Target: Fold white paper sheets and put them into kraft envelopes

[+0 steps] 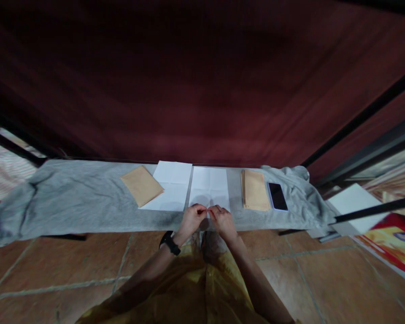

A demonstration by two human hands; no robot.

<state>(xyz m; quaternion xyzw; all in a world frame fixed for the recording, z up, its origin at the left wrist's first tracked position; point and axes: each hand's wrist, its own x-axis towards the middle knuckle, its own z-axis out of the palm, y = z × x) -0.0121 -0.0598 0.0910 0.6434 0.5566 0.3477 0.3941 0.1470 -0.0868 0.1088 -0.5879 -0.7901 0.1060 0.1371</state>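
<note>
A creased white sheet of paper (209, 182) lies in front of me on a grey cloth. My left hand (193, 219) is closed in a pinch at the sheet's near edge, close to its middle crease. Just beside it, my right hand (222, 219) pinches the same edge, and the fingertips of both hands almost meet. To the left lies a second white sheet (173, 191) with fold lines. A brown envelope (142, 185) rests at an angle partly over that sheet. On the right sits a small stack of brown envelopes (256, 191).
A phone (278, 196) lies right of the envelope stack. The grey cloth (84, 198) covers a narrow bench and bunches at both ends. Dark bars frame a red panel (202, 99) behind it. At the right stand a white box (356, 204) and a red-and-yellow package (396, 240).
</note>
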